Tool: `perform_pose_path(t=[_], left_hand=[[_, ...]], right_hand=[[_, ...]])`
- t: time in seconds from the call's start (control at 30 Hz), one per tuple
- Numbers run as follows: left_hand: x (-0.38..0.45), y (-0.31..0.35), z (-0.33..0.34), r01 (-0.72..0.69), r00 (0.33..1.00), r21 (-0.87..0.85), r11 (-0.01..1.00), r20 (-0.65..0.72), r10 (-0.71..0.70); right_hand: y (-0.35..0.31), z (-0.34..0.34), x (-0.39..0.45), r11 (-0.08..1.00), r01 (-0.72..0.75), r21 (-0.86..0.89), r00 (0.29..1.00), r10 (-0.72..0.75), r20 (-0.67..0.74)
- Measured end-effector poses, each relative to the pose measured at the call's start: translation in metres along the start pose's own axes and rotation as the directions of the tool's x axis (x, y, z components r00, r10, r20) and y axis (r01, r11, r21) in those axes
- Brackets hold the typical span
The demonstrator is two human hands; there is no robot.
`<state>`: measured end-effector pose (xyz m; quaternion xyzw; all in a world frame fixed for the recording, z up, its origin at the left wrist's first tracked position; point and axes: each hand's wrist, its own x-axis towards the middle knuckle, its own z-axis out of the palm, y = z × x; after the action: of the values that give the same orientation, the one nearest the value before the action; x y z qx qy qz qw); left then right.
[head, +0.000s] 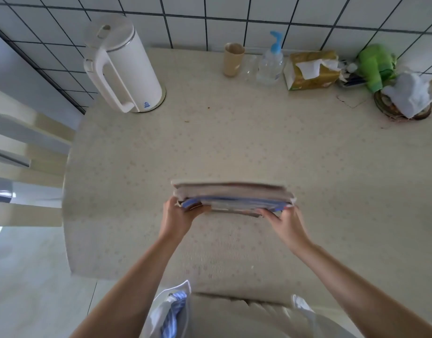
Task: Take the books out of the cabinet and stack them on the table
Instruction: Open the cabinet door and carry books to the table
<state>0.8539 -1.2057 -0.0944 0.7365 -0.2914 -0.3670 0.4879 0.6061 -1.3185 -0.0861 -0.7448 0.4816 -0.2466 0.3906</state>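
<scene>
A stack of books (231, 195) with pale and blue covers lies flat over the middle of the cream table (234, 132), blurred by motion. My left hand (178, 217) grips its left end with the thumb on top. At the right end, my right hand (283, 223) holds the near edge, fingers wrapped under it. I cannot tell whether the stack rests on the table or hangs just above it. The cabinet is out of view.
A white kettle (123, 67) stands at the back left. Along the tiled wall are a beige cup (232, 59), a pump bottle (271, 62), a tissue pack (311, 69), a green item (376, 65) and a bowl with white cloth (405, 98). A chair back (32, 167) is at the left.
</scene>
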Motion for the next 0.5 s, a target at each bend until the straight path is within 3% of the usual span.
perform_pose_path(t=[0.17,0.37,0.5], left_hand=[[0.027,0.019,-0.008,0.025,0.999,0.043,0.999,0.047,-0.027],[0.066,0.032,-0.006,0.257,0.962,0.119,0.959,0.060,-0.266],[0.086,0.030,-0.004,0.329,0.935,0.204,0.922,0.071,-0.349]], right_hand=[[-0.029,-0.014,0.033,0.967,-0.146,0.208,0.970,0.099,0.220],[-0.040,0.006,0.081,0.875,-0.447,0.188,0.865,0.370,0.338],[-0.035,0.018,0.107,0.802,-0.583,0.132,0.778,0.503,0.377]])
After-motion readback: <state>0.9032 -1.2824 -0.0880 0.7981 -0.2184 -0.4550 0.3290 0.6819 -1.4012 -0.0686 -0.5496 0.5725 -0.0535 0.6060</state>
